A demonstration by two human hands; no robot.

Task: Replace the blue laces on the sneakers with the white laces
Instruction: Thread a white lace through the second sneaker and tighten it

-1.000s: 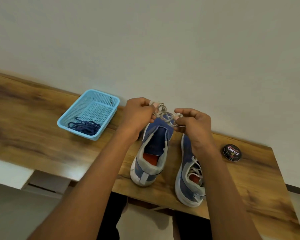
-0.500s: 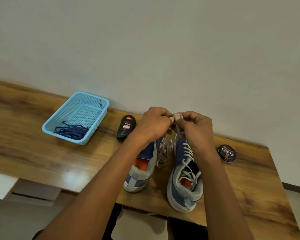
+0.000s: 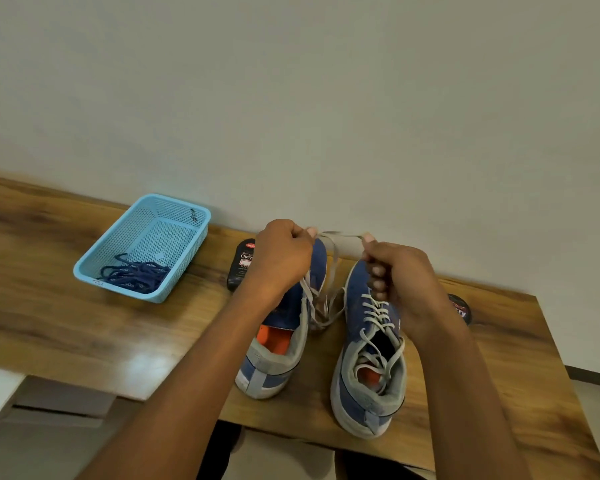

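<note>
Two blue sneakers are sitting on the wooden counter (image 3: 84, 327), heels toward the camera: left sneaker (image 3: 281, 344) and right sneaker (image 3: 368, 382). One white lace (image 3: 329, 271) is stretching between two hands above the toes; the left hand (image 3: 281, 258) is gripping one end, the right hand (image 3: 399, 275) is pinching the other, both grips clamped on it. The right sneaker is showing white lacing; the left sneaker's eyelets are hidden by the forearm. One light-blue basket (image 3: 187, 216) is holding the blue laces (image 3: 136, 275); their count is unclear. One black polish bottle (image 3: 241, 265) and one polish tin (image 3: 461, 308) are partly hidden behind the hands.
</note>
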